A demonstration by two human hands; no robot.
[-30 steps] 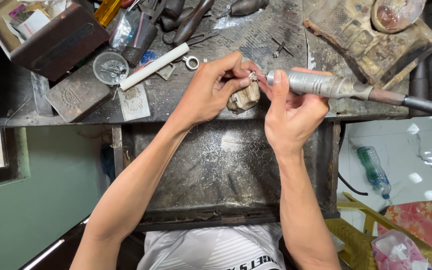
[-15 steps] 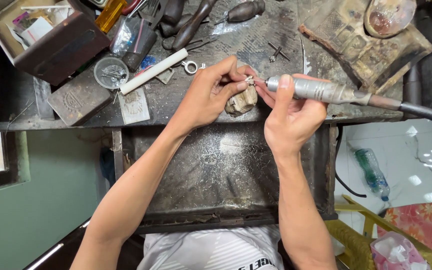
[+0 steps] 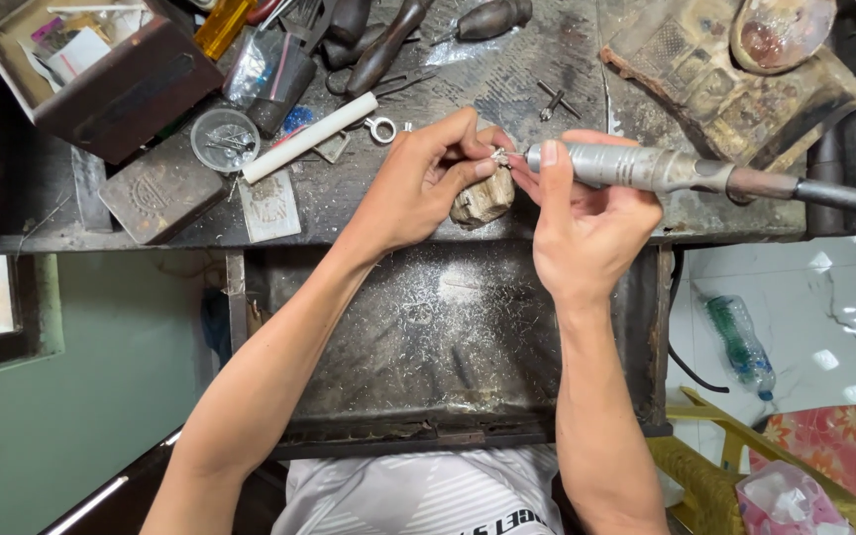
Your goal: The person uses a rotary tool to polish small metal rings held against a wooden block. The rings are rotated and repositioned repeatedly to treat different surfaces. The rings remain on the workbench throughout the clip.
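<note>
Left hand [image 3: 418, 188] pinches a small silver metal piece [image 3: 498, 156] against the worn wooden peg [image 3: 481, 201] at the dark surface [image 3: 507, 69] edge. Right hand [image 3: 587, 223] grips the grey rotary handpiece [image 3: 626, 166], tip touching it. Work under way; finish cannot be judged.

Both hands [image 3: 428, 188] [image 3: 587, 223] close — fingers pinched

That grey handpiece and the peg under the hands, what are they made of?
The handpiece in the right hand looks like dull brushed metal: grey, with soft highlights and a dark hose at its end. The peg below the left hand looks like bare, worn wood: pale brown, rough and chipped.
</note>
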